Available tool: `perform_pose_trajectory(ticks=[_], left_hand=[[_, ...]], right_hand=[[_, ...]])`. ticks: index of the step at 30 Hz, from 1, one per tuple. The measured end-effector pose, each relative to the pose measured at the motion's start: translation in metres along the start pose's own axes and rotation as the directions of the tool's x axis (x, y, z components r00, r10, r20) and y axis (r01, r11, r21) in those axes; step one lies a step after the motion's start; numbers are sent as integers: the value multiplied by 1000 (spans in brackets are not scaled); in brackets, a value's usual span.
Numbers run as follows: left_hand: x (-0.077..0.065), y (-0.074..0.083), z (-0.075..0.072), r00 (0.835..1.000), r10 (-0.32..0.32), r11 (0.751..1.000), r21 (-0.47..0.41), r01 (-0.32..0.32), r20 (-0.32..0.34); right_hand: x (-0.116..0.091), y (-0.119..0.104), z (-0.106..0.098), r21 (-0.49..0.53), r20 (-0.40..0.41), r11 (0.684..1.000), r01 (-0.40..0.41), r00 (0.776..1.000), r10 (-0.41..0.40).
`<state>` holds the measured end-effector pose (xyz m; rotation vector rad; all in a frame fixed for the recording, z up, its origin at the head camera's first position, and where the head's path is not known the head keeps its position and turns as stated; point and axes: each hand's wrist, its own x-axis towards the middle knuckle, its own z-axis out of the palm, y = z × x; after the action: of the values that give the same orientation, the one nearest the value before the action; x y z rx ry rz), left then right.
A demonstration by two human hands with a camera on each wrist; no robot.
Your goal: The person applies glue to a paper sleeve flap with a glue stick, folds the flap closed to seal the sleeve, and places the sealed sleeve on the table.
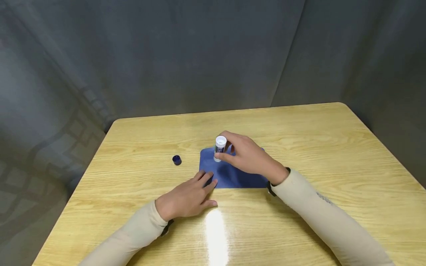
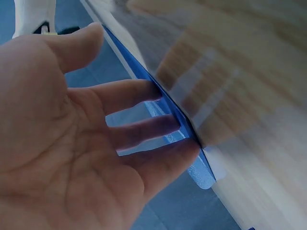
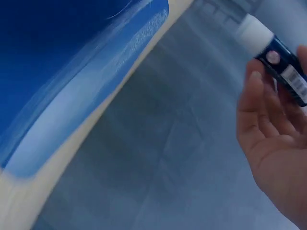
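Two hands (image 1: 188, 195) work at one blue envelope (image 1: 237, 181), with one glue stick (image 1: 220, 144) and one dark blue cap (image 1: 177, 160) also in view. Thumb and fingers of the right hand (image 1: 247, 154) pinch the glue stick round its labelled barrel, its white base uppermost, above the envelope's far left part; whether its lower end touches the paper I cannot tell. Fingers of the left hand, spread and gently bent, rest their tips on the envelope's near left corner, with the thumb set apart on the near side of the envelope. So the glue stick is within the right hand's grip and beyond the left hand's fingertips. Left of the envelope, the cap sits apart from both hands. Beneath the envelope spreads one wooden table (image 1: 299, 129), and beyond its far side hangs a grey curtain (image 1: 199, 55).
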<state>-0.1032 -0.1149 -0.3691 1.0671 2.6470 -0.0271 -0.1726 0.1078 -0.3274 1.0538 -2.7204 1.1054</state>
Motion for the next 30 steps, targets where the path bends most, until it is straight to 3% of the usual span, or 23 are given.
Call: perform_pose_trajectory(ticks=[5,10,19,30], left_hand=[[3,2,1,1000,-8,1000,-19,8,-10],[4,5,2,999,-32,997,-64,34,31],[9,3,0,1000,-5,997,-75,7,24],[3,3,-3,1000,-4,998,-61,5,16]], right_hand=[[37,6,19,-35,89,998,-46,995,49],[53,11,35,-38,151,994,-101,983,105],[61,13,50,-83,200,982,-172,962,185],[53,8,48,-133,166,976,-174,967,195]])
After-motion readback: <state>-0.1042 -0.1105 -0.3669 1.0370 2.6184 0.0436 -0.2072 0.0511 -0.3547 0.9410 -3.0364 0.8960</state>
